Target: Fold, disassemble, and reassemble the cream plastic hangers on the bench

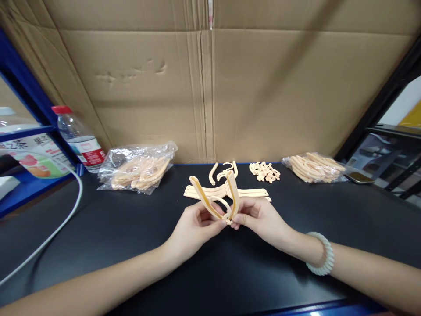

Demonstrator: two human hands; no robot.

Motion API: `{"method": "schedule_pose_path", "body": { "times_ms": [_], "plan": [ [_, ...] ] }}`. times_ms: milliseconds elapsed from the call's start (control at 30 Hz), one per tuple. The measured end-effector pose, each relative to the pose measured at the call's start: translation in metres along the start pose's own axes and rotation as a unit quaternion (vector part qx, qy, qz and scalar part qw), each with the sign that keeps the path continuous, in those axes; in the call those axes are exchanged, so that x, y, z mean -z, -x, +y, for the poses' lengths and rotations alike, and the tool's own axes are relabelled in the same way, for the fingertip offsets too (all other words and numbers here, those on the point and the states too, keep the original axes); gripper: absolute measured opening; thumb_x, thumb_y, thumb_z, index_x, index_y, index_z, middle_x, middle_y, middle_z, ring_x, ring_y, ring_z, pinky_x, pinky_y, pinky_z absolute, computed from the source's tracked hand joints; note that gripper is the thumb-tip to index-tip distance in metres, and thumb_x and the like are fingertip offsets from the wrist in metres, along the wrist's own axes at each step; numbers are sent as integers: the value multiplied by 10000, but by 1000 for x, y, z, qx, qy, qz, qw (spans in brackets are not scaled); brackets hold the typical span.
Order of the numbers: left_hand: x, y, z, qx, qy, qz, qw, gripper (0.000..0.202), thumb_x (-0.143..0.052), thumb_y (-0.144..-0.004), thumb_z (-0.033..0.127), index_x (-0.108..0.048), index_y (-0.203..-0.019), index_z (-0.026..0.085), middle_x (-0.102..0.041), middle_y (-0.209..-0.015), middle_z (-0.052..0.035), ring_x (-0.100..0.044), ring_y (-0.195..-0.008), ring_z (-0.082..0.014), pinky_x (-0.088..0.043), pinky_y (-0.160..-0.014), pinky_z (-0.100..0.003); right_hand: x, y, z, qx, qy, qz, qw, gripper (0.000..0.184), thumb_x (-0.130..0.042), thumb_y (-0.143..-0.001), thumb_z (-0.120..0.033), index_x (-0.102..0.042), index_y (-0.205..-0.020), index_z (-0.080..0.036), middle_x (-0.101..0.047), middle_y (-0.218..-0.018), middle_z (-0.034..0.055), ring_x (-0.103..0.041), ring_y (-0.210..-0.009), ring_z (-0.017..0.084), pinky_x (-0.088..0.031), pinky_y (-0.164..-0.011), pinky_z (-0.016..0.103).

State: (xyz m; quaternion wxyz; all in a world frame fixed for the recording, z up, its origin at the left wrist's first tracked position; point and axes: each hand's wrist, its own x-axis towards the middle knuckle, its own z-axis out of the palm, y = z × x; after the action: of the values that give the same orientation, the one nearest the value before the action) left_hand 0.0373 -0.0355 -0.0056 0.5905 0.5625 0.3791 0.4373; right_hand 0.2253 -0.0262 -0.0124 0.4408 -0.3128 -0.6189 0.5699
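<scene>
Both my hands meet over the middle of the black tabletop (131, 245), pinching a cream plastic folding hanger (230, 195). Its two arms stand up in a V. My left hand (194, 226) grips the base of the left arm. My right hand (259, 218), with a pale bead bracelet (324, 256) on its wrist, holds the joint from the right. Just behind the hands lie flat finished hangers (250, 192) and loose hook pieces (217, 171).
A clear bag of hanger arms (138, 169) lies at the back left, a second bag (312, 166) at the back right, with small hooks (265, 171) between. A water bottle (80, 140) and white cable (66, 219) are at left, a phone (360, 177) at right. Cardboard (210, 87) walls the back.
</scene>
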Motion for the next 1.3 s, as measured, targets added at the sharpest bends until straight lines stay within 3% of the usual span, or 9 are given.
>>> {"method": "schedule_pose_path", "body": {
  "times_ms": [600, 767, 867, 1000, 1167, 1233, 1300],
  "plan": [
    [0, 0, 5, 1, -7, 20, 1000, 190, -806, -674, 241, -652, -730, 147, -727, -716, -13, -670, -721, -149, -532, -747, -264, -5, 2, -4, -29, 10, 43, 999, 267, -776, -711, -326, -572, -739, -156, -621, -763, 7, -598, -641, 111, -510, -553, 232],
    [10, -1, 4, 24, 14, 65, 998, 218, -827, -673, 244, -670, -778, 136, -710, -742, -11, -658, -719, -127, -530, -723, -224, 19, 0, -19, -7, 11, 29, 999, 234, -744, -762, -318, -572, -769, -160, -518, -650, -54, -487, -527, 52, -423, -515, 192],
    [21, -4, 9, 26, 44, 84, 995, 220, -831, -679, 241, -684, -804, 135, -708, -778, -11, -659, -748, -111, -533, -727, -186, 47, -3, -30, -28, 67, -43, 996, 227, -746, -759, -330, -602, -802, -160, -558, -635, -37, -537, -547, 83, -449, -536, 221],
    [35, -11, 21, 67, 64, 46, 995, 206, -818, -697, 240, -708, -842, 144, -727, -859, -33, -682, -846, -137, -549, -801, -202, 77, -6, -44, -25, 247, -106, 963, 224, -755, -735, -338, -646, -800, -155, -657, -775, 21, -601, -668, 128, -490, -606, 255],
    [59, -21, 32, 119, 19, 8, 993, 217, -823, -662, 219, -672, -808, 160, -725, -976, -49, -691, -901, -177, -569, -750, -229, 89, -5, -52, 12, 459, -154, 875, 107, -694, -776, -266, -668, -797, -165, -662, -779, 18, -600, -706, 141, -470, -675, 271],
    [71, -27, 34, 97, -11, -5, 995, 223, -816, -662, 223, -646, -793, 166, -724, -986, -47, -685, -942, -179, -552, -811, -246, 90, -5, -51, 35, 503, -152, 850, 82, -685, -776, -247, -669, -796, -169, -647, -818, 24, -593, -752, 149, -457, -716, 283],
    [84, -34, 34, 49, -107, -23, 993, 207, -792, -688, 242, -629, -792, 168, -724, -932, -41, -681, -932, -177, -535, -844, -268, 92, -5, -50, 37, 520, -149, 840, 79, -677, -783, -247, -664, -798, -171, -632, -837, 29, -582, -782, 158, -448, -742, 295]
  ]
}}
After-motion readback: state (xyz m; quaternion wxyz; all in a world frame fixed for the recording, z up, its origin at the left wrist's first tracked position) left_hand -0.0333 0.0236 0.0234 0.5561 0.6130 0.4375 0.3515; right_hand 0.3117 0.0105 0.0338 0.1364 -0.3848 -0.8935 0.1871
